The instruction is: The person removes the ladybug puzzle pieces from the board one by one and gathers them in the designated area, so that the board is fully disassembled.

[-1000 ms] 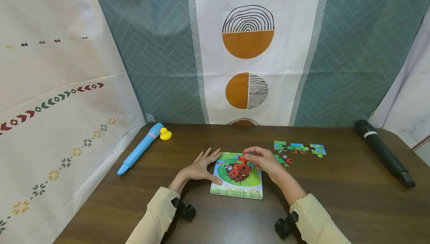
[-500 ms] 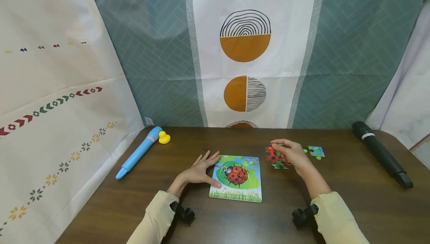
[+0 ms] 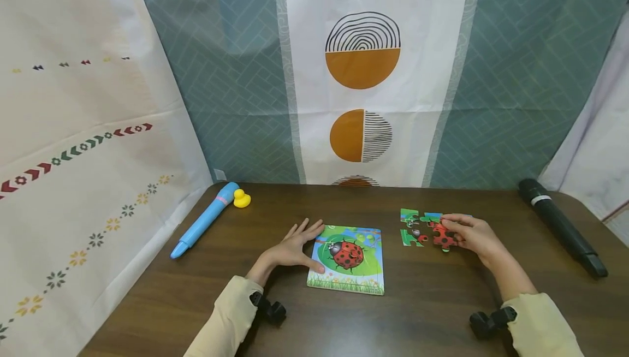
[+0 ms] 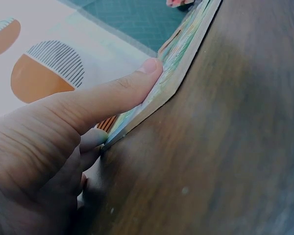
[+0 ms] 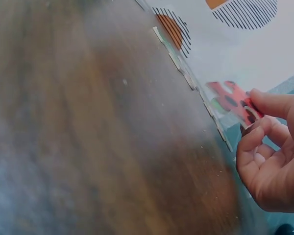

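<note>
My left hand [image 3: 291, 252] lies spread at the left edge of a square picture board [image 3: 354, 283] with a ladybug on it. In the left wrist view its thumb [image 4: 120, 95] rests on the board's face, fingers behind the corner. To the right, my right hand [image 3: 478, 238] pinches a red, black-spotted jigsaw puzzle piece [image 3: 444, 237] between thumb and fingers. In the right wrist view the held piece [image 5: 228, 98] is above the table, tilted. Several other puzzle pieces [image 3: 409, 215] lie just left of and behind it; one is mostly hidden by the right hand.
A blue pen-shaped toy [image 3: 206, 220] and a yellow rubber duck [image 3: 242, 198] lie at the back left of the brown table [image 3: 314, 324]. A black microphone [image 3: 562, 228] lies at the right. Patterned cloth [image 3: 236, 84] hangs behind the table.
My right hand has moved right from the board, carrying the red puzzle piece over the loose pieces to their right side. My left hand has stayed on the board.
</note>
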A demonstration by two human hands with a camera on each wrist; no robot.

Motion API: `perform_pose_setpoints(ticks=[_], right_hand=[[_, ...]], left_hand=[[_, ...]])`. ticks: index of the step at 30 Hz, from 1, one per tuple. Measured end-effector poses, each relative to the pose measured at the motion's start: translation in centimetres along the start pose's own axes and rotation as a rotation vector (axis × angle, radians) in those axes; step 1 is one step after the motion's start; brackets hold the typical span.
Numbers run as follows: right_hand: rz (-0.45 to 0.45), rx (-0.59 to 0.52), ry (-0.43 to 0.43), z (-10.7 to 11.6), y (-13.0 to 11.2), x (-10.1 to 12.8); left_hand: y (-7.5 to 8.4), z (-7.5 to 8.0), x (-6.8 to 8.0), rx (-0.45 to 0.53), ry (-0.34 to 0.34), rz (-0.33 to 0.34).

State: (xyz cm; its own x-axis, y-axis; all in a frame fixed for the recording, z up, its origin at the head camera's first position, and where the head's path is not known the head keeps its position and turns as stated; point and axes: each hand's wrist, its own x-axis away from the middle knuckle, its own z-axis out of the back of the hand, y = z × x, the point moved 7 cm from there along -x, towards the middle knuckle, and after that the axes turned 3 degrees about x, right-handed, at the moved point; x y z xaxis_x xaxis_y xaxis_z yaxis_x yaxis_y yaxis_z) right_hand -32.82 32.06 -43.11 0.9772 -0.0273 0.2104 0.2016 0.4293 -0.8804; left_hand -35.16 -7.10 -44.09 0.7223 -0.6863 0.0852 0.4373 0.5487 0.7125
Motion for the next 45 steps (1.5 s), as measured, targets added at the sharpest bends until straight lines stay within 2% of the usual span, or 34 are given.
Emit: perform_pose_setpoints(ticks=[4,19,24,31,38,41,45], right_hand=[[0.002,0.038,-0.014,-0.2,0.1,-0.1],[0.095,0.197,0.061,-0.8,-0.1,-0.5],[0.108,0.171,0.072,-0.8,-0.1,-0.6],[0.085,0.104,0.066,-0.8,0.2,-0.7],[0.064,0.08,0.11,-0.8,-0.3,-0.4],[0.084,0.094,0.106,-1.5,-1.4,-0.2],[0.129,0.088,0.052,-3.6,-3.1,0.2]], left_hand=[[0.0,0.1,0.1,0.004,0.008,-0.005],[0.1,0.3,0.0,0.0,-0.002,-0.005],[0.1,0.4,-0.1,-0.003,-0.002,-0.004],[0.1,0.3,0.0,-0.001,-0.004,0.001],[0.0,0.2,0.0,0.006,-0.003,0.003],[0.0,0.2,0.0,0.001,0.001,0.005],[0.1,0.2,-0.1,-0.004,-0.006,0.011]])
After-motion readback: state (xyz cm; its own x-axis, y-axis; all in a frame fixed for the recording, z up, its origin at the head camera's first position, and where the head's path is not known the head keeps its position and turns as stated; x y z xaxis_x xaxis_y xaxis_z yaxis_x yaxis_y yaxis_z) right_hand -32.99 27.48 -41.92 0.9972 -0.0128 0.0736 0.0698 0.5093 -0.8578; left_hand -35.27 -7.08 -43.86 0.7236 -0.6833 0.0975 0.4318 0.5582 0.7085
